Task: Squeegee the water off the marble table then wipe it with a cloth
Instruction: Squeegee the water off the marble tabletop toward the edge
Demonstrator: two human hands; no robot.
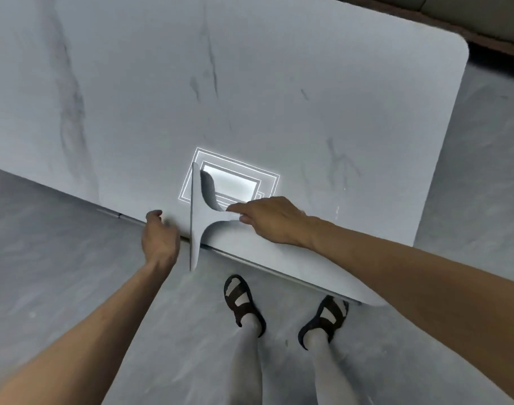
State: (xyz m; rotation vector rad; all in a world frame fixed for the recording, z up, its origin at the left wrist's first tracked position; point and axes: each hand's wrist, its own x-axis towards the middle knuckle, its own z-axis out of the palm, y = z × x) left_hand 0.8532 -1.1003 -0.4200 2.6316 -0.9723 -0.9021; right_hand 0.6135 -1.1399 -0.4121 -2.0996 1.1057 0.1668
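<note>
1. Pinching the squeegee [198, 226] by its handle, thumb against fingers, the right hand [267, 220] lies just below frame centre.
2. Its blade stands on the marble table [308, 97] at the near edge, with the lower end overhanging the floor [60, 258].
3. Loosely curled and holding nothing, the left hand [159, 238] sits at that edge, just left of the blade.

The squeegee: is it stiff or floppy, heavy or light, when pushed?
Probably stiff: the squeegee has a straight blade edge though it overhangs the marble table. Likely light: the right hand pinches it with fingertips only. May glide easily: the top looks glossy.
</note>
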